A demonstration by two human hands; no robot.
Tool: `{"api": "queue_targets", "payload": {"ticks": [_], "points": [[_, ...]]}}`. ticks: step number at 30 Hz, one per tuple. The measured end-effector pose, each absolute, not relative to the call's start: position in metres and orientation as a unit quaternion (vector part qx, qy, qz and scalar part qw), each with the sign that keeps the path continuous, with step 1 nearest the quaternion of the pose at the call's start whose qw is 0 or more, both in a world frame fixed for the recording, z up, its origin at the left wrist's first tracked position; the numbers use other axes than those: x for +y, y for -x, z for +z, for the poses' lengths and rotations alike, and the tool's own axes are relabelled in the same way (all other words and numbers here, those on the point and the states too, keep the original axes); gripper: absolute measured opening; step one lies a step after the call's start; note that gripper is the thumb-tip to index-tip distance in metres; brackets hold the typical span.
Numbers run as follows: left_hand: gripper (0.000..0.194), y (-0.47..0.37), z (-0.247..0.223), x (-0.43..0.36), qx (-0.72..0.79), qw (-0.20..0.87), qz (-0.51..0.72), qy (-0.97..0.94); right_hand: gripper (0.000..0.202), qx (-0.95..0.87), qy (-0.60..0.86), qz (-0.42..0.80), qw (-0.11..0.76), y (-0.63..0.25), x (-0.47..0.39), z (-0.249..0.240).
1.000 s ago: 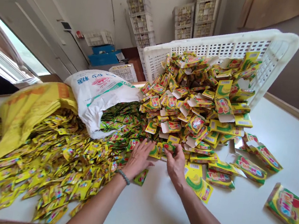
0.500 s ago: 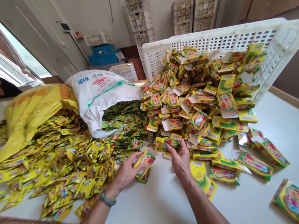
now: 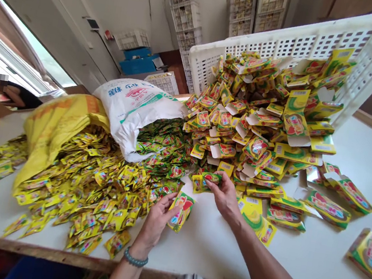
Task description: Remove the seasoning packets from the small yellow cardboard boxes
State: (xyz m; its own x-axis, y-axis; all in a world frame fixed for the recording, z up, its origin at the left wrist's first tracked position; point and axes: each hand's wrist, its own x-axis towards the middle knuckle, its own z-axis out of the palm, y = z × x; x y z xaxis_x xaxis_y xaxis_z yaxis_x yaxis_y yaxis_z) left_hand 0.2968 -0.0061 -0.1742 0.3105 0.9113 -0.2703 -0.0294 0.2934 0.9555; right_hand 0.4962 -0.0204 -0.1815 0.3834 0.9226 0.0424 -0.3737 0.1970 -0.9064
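Note:
My left hand [image 3: 155, 221], a beaded bracelet at its wrist, grips a small yellow-green candy box [image 3: 182, 212] with a melon picture. The box's white flap stands open at its upper end. To the right, my right hand [image 3: 228, 199] pinches a small green sachet [image 3: 213, 178] between thumb and fingertips, apart from the box. Green sachets [image 3: 164, 143] spill from a white sack [image 3: 138, 104] beyond my left hand. Yellow sachets [image 3: 108, 188] lie heaped to the left, at the mouth of a yellow sack [image 3: 59, 120].
A white plastic crate [image 3: 291, 43] lies tipped on the white table [image 3: 210, 255], many open candy boxes [image 3: 262, 118] pouring from it. A lone box [image 3: 371, 257] lies at far right. Another person [image 3: 18, 95] is at the left edge. Stacked crates [image 3: 185, 23] stand behind.
The camera view has shifted, so the sacks and crate appear farther right and slightly higher. Both hands keep their holds, and the box in my left hand now shows its front more fully.

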Motion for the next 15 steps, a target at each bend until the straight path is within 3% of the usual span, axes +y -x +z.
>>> {"api": "queue_targets", "payload": {"ticks": [6,15], "points": [[0.051,-0.291,-0.168,-0.005,0.486,0.616,0.341,-0.517,0.029,-0.36,0.437,0.455,0.687,-0.495,-0.023,-0.183],[0.04,-0.295,-0.159,-0.013,0.494,0.61,0.355,-0.508,0.01,-0.556,0.501,0.413,0.519,-0.499,-0.029,-0.178]]}}
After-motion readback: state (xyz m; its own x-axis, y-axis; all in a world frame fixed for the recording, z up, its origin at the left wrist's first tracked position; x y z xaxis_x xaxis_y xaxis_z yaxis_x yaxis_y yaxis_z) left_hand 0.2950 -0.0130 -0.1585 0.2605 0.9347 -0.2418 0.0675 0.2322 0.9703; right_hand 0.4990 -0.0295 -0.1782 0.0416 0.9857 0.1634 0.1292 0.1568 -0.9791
